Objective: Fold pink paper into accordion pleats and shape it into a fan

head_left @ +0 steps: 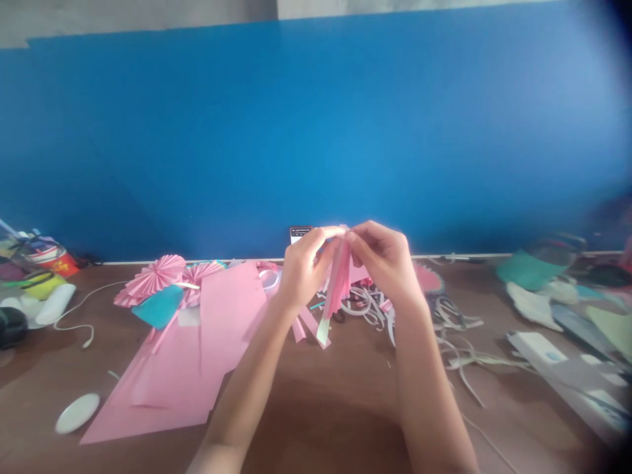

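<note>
- Paper (338, 284), pink and pleated, is hanging over the counter (336, 415), its folds spreading slightly toward the lower end.
- The left hand (305, 266) is pinching the upper end; the right hand (389, 255) is pinching there too, fingertips nearly meeting.
- Light, even pressure is serving best here, I'm judging: the pleats are needing to line up without any crease flattening.
- Loose white strips (364, 304) are lying behind, and keeping the folds clear of them is looking wise.
</note>
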`<action>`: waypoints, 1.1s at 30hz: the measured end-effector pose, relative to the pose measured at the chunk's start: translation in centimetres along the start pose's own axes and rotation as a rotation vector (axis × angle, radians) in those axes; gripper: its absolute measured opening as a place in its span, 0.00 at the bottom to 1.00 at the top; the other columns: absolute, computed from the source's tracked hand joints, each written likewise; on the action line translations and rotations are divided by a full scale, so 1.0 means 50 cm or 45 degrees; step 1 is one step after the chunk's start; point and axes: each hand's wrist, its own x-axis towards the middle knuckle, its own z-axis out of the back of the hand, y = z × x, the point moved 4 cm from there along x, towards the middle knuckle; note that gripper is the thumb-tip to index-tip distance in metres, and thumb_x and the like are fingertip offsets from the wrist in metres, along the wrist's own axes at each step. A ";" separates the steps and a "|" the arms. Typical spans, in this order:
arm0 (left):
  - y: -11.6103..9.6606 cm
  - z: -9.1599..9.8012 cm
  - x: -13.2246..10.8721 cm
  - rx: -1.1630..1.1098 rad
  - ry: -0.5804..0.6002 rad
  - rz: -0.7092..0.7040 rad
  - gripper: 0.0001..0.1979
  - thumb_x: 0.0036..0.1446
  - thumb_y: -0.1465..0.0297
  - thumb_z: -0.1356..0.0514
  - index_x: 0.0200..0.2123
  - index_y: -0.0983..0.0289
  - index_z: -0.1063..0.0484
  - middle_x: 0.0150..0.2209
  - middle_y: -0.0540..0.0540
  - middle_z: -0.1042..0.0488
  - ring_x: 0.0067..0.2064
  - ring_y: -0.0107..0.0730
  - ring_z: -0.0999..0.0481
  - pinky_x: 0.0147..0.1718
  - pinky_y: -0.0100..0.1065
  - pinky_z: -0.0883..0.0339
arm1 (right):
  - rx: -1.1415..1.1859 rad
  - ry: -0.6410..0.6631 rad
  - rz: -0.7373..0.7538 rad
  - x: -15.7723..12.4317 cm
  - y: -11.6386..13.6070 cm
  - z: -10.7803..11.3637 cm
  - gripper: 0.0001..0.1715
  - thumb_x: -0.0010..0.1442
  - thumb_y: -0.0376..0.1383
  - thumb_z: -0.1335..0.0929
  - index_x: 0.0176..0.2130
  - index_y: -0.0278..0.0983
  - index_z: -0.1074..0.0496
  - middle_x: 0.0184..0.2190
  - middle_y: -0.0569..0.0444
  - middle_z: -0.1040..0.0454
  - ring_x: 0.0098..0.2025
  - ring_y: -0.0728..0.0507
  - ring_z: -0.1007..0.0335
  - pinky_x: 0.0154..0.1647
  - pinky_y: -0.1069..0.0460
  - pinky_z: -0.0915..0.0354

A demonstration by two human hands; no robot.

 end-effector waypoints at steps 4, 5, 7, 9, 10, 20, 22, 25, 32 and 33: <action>0.005 0.000 0.002 -0.058 0.042 0.038 0.09 0.66 0.68 0.42 0.48 0.59 0.26 0.48 0.57 0.20 0.43 0.32 0.19 0.42 0.33 0.26 | 0.002 0.017 -0.034 0.000 -0.006 -0.003 0.20 0.63 0.48 0.31 0.30 0.35 0.28 0.19 0.60 0.36 0.20 0.53 0.45 0.20 0.56 0.49; 0.008 0.000 0.002 -0.064 0.047 0.055 0.09 0.66 0.67 0.43 0.47 0.59 0.26 0.48 0.57 0.20 0.42 0.32 0.19 0.41 0.33 0.25 | 0.004 0.027 -0.043 0.000 -0.008 -0.004 0.20 0.64 0.48 0.31 0.31 0.35 0.28 0.19 0.60 0.36 0.21 0.53 0.45 0.20 0.56 0.50; 0.014 -0.001 0.002 -0.073 0.058 0.088 0.08 0.66 0.66 0.43 0.46 0.59 0.27 0.47 0.56 0.20 0.42 0.32 0.19 0.40 0.33 0.25 | 0.003 0.046 -0.052 0.000 -0.013 -0.007 0.19 0.64 0.48 0.32 0.32 0.35 0.28 0.19 0.60 0.36 0.21 0.53 0.45 0.20 0.56 0.50; 0.018 -0.002 0.002 -0.089 0.066 0.114 0.08 0.66 0.65 0.43 0.45 0.59 0.27 0.45 0.55 0.20 0.40 0.32 0.19 0.38 0.32 0.25 | -0.005 0.053 -0.060 -0.001 -0.017 -0.010 0.18 0.64 0.47 0.32 0.33 0.35 0.28 0.20 0.60 0.36 0.22 0.52 0.43 0.21 0.55 0.49; 0.020 -0.002 0.001 -0.100 0.070 0.126 0.08 0.66 0.65 0.43 0.45 0.59 0.27 0.44 0.55 0.20 0.39 0.31 0.20 0.37 0.31 0.25 | -0.009 0.058 -0.067 -0.001 -0.019 -0.011 0.17 0.65 0.46 0.32 0.33 0.35 0.28 0.21 0.59 0.35 0.23 0.52 0.42 0.22 0.55 0.48; 0.020 0.000 -0.001 -0.144 0.033 0.178 0.05 0.66 0.65 0.43 0.41 0.59 0.29 0.40 0.53 0.21 0.33 0.28 0.22 0.32 0.30 0.27 | -0.011 0.058 -0.068 -0.005 -0.011 -0.013 0.18 0.64 0.46 0.32 0.32 0.35 0.28 0.21 0.59 0.35 0.23 0.52 0.41 0.23 0.55 0.46; 0.018 0.001 -0.003 -0.139 0.014 0.167 0.05 0.66 0.65 0.43 0.40 0.59 0.29 0.40 0.54 0.21 0.34 0.28 0.21 0.32 0.30 0.27 | -0.016 0.042 -0.053 -0.007 -0.007 -0.012 0.18 0.64 0.46 0.32 0.31 0.35 0.28 0.20 0.59 0.35 0.22 0.52 0.41 0.22 0.55 0.47; 0.012 0.004 -0.005 -0.111 -0.020 0.136 0.05 0.66 0.66 0.43 0.40 0.60 0.29 0.41 0.55 0.21 0.37 0.30 0.20 0.33 0.30 0.27 | -0.009 0.015 -0.024 -0.010 0.002 -0.011 0.18 0.65 0.46 0.32 0.31 0.35 0.28 0.19 0.60 0.35 0.22 0.52 0.41 0.21 0.55 0.47; -0.011 0.012 -0.003 -0.083 -0.094 -0.029 0.06 0.66 0.71 0.42 0.45 0.58 0.27 0.44 0.55 0.21 0.45 0.30 0.20 0.41 0.31 0.27 | 0.041 -0.025 0.032 -0.014 0.018 -0.011 0.20 0.63 0.47 0.31 0.28 0.36 0.30 0.19 0.60 0.34 0.21 0.52 0.42 0.21 0.55 0.46; -0.013 0.013 -0.002 -0.086 -0.095 -0.047 0.07 0.66 0.71 0.42 0.45 0.58 0.27 0.44 0.54 0.21 0.45 0.30 0.21 0.41 0.32 0.27 | 0.044 -0.029 0.035 -0.015 0.019 -0.010 0.20 0.63 0.47 0.31 0.28 0.36 0.30 0.19 0.60 0.34 0.21 0.52 0.41 0.21 0.55 0.46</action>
